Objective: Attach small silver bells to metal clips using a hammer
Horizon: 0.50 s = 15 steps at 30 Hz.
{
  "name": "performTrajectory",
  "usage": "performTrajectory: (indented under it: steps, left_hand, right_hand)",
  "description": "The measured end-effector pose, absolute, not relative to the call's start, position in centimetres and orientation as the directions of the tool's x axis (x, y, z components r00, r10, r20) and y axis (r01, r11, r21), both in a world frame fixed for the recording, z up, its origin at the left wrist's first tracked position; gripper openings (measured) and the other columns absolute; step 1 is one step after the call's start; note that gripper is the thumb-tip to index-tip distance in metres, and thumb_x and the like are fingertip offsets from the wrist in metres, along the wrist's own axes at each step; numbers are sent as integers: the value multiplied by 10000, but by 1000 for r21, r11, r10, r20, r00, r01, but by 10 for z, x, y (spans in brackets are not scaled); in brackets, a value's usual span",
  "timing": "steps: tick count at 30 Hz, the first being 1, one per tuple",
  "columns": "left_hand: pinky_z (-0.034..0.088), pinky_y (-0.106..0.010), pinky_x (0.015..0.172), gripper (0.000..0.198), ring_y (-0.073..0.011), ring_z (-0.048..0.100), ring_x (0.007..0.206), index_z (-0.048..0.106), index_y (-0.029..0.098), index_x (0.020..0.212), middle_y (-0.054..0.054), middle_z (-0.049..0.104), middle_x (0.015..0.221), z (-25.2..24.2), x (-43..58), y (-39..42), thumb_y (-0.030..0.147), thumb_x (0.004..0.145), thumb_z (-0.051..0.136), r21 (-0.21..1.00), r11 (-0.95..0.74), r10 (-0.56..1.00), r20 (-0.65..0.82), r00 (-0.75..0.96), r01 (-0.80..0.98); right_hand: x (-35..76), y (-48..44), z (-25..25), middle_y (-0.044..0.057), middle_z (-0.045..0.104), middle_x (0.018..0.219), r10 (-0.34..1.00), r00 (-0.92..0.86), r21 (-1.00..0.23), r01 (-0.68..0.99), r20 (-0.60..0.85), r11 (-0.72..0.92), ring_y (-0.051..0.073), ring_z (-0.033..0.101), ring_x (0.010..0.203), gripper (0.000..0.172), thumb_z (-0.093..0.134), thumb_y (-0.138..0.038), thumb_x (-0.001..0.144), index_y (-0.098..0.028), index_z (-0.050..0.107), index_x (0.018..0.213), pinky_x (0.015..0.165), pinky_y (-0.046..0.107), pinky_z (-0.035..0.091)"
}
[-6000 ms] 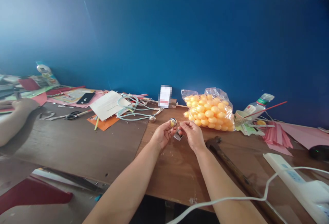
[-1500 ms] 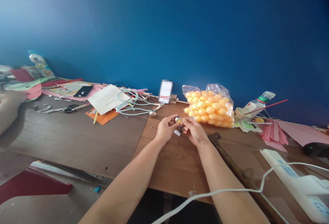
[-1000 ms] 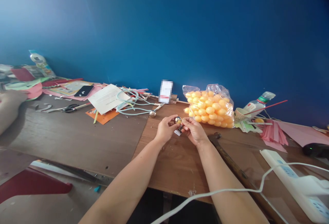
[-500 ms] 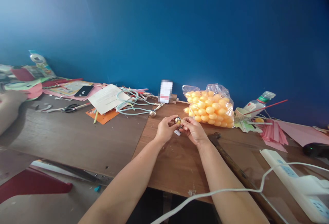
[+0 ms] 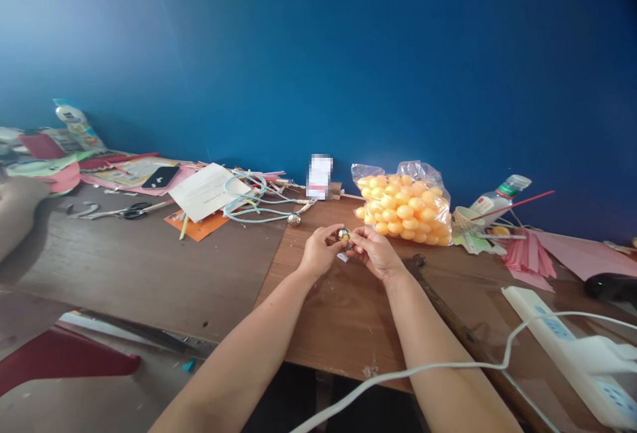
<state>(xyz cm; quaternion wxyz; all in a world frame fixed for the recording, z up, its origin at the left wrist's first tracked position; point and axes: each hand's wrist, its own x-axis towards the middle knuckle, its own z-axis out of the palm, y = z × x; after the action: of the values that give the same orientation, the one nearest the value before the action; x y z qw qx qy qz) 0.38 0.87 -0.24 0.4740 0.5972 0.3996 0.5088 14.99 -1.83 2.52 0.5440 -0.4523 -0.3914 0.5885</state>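
Note:
A small, shiny metallic ball (image 5: 343,234) with a yellowish patch is held over the brown table, between both hands. My left hand (image 5: 320,250) grips its left side with thumb and fingers. From the right, my right hand (image 5: 377,252) pinches at the same ball, fingertips pressed together against it; any tiny piece between them is hidden. Just below the ball shows a small white scrap (image 5: 343,257). A second shiny ball (image 5: 294,219) lies on the table beyond my left hand, beside a looped pale blue cord (image 5: 253,217).
A clear bag of yellow-orange balls (image 5: 405,211) stands behind my right hand. Scissors (image 5: 133,210), papers (image 5: 209,191) and a phone (image 5: 162,177) lie left. To the right are a hammer-like tool (image 5: 440,300), power strip (image 5: 562,347) and bottle (image 5: 502,195). Another person's arm (image 5: 20,211) shows far left.
Both hands stay in nearly the same place. The metallic ball has turned or shifted very slightly between the fingers, and the whole view has moved a little.

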Motion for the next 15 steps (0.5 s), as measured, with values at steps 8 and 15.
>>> performTrajectory:
  steps: [8,15]
  left_hand:
    - [536,-277,714,402,-153,638,769,690,214,1082,-70,631,979,-5,3,11,226,684,749,961,-275,947,267,178,19]
    - [573,-327,706,449,-184,664,798,668,148,1085,-95,651,990,-2,6,9,247,661,773,973,-101,962,148,230,-206]
  right_hand:
    - [152,-17,23,-56,557,646,995,-14,-960,-263,-94,-95,69,466,520,356,816,-342,615,-211,534,789,632,289,550]
    - [155,-16,22,-36,587,647,1000,22,-996,-84,-22,-20,78,456,498,351,763,-389,652,-189,540,836,459,214,372]
